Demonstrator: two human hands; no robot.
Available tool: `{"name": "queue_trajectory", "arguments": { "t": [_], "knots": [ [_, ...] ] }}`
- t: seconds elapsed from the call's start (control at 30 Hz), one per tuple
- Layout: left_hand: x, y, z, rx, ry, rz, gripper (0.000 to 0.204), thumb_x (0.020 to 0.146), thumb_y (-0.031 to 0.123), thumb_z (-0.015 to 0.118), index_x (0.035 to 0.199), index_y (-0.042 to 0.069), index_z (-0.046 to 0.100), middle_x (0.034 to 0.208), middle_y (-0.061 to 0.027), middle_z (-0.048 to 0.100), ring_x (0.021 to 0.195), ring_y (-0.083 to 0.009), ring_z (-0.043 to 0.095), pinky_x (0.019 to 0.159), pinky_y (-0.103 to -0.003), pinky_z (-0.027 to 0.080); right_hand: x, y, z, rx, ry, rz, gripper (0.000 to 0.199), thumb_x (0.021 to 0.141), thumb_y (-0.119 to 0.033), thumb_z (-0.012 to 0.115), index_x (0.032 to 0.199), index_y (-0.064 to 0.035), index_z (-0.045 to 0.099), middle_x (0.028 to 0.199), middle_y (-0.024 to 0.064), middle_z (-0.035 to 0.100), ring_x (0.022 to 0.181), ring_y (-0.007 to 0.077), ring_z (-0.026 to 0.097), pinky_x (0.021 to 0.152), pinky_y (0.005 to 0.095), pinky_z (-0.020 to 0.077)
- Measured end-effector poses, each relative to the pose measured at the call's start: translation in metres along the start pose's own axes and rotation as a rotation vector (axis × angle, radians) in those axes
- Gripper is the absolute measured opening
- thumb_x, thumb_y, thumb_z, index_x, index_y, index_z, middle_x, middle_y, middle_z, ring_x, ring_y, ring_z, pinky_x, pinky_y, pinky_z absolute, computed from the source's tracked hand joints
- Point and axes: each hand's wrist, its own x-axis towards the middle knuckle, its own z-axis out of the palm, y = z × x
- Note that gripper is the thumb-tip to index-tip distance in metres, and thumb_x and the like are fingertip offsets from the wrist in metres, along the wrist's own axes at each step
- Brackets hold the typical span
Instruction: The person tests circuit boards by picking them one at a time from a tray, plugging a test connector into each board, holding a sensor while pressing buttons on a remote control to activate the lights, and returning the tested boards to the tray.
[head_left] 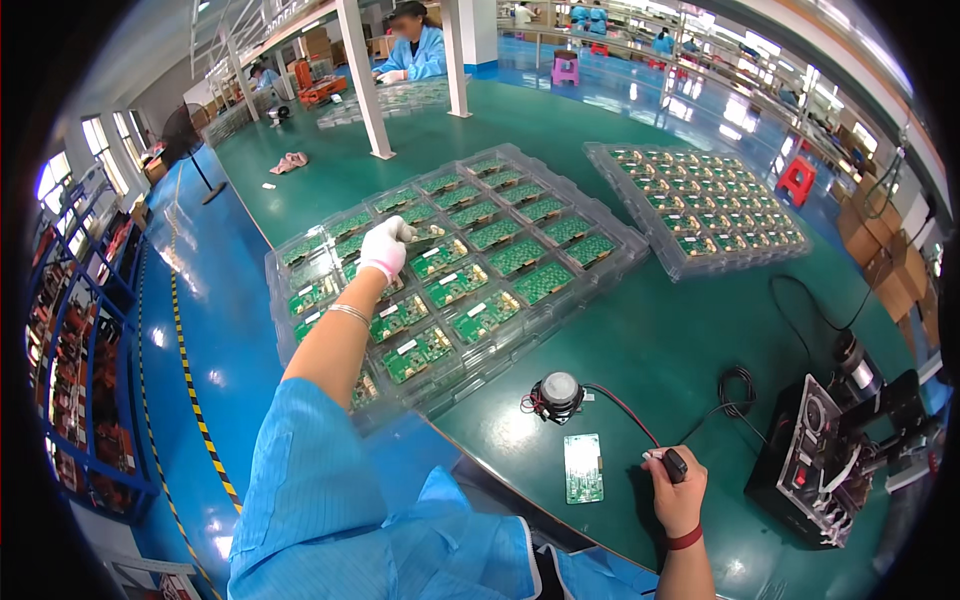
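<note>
My left hand (385, 248), in a white glove, reaches over a clear plastic tray (625, 240) of green circuit boards (457, 284). Its fingers are closed at the edge of one circuit board (428, 234) in the middle of the tray, partly hidden by the glove. My bare right hand (680, 490) is closed around a black-handled tool (676, 464) above the table, with a cable leading off from it. Left of this hand lies a single circuit board (584, 468) with a bright white face. Behind that board stands a small round speaker (561, 393) with red and black wires.
A second clear tray (690, 262) of boards stands at the back right. On the right is a black device (800, 460) beside a coiled cable (737, 390). White posts (365, 85) rise from the green table (540, 125). A co-worker (415, 50) sits at its far end.
</note>
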Motion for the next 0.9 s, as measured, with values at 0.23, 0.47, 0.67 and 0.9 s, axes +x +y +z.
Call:
{"name": "queue_trajectory", "arguments": {
  "t": [0.23, 0.47, 0.67, 0.9],
  "knots": [
    [0.005, -0.002, -0.008, 0.319, -0.1, 0.093, 0.023, 0.072, -0.005, 0.055, 0.082, 0.011, 0.067, 0.092, -0.0147, 0.069, 0.093, -0.0349, 0.064, 0.081, -0.039, 0.05, -0.002, -0.002, 0.003, 0.024, 0.042, 0.026, 0.006, 0.08, 0.003, 0.067, 0.086, 0.0015, 0.067, 0.076, 0.0117, 0.065, 0.066, 0.0199, 0.066, 0.06, 0.0276, 0.0504],
    [-0.077, 0.171, 0.006, -0.064, -0.354, 0.438, 0.017, 0.085, 0.014, 0.055, 0.096, 0.008, 0.066, 0.095, -0.0112, 0.067, 0.088, -0.0304, 0.066, 0.08, -0.037, 0.052, 0.002, 0.0, -0.002, -0.028, 0.107, 0.14, 0.005, 0.082, -0.001, 0.067, 0.086, 0.0015, 0.066, 0.074, 0.0118, 0.065, 0.065, 0.0231, 0.065, 0.061, 0.03, 0.0493],
    [-0.204, 0.251, 0.025, 0.276, -0.998, 0.781, 0.046, 0.086, 0.047, 0.059, 0.117, 0.014, 0.056, 0.071, -0.0107, 0.062, 0.067, -0.0319, 0.064, 0.056, -0.041, 0.05, 0.001, -0.002, 0.0, -0.063, 0.142, 0.091, 0.01, 0.082, -0.006, 0.07, 0.084, 0.0016, 0.064, 0.074, 0.0132, 0.063, 0.064, 0.0256, 0.062, 0.06, 0.0315, 0.0473],
    [-0.264, 0.266, 0.068, 0.336, -0.75, 0.791, 0.049, 0.08, 0.048, 0.065, 0.118, 0.017, 0.06, 0.093, -0.0107, 0.058, 0.085, -0.0266, 0.06, 0.059, -0.04, 0.051, -0.005, -0.001, -0.003, -0.023, 0.156, 0.035, 0.01, 0.082, -0.008, 0.071, 0.083, 0.0, 0.065, 0.071, 0.0117, 0.061, 0.061, 0.0242, 0.058, 0.057, 0.0314, 0.0447]
  ]
}}
